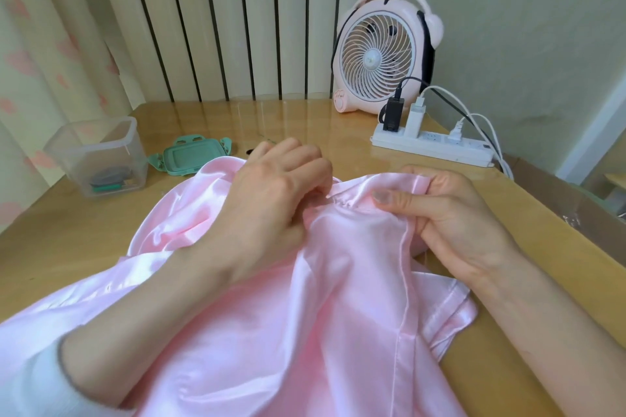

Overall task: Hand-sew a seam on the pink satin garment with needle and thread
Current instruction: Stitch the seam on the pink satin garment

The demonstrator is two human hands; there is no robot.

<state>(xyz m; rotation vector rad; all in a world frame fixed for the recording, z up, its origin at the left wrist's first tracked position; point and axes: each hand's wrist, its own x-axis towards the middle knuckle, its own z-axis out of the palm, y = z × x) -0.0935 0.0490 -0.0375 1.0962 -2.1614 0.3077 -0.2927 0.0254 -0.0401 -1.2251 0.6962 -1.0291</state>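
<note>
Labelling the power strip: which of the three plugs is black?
The leftmost adapter, nearest the pink fan; the charger beside it and the plug further right are white.

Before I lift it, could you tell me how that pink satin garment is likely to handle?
Probably floppy: the pink satin garment drapes in soft folds and bunches where the left hand and right hand grip it. Likely slippery, given its sheen on the glossy table. It looks thin, so probably light.
</note>
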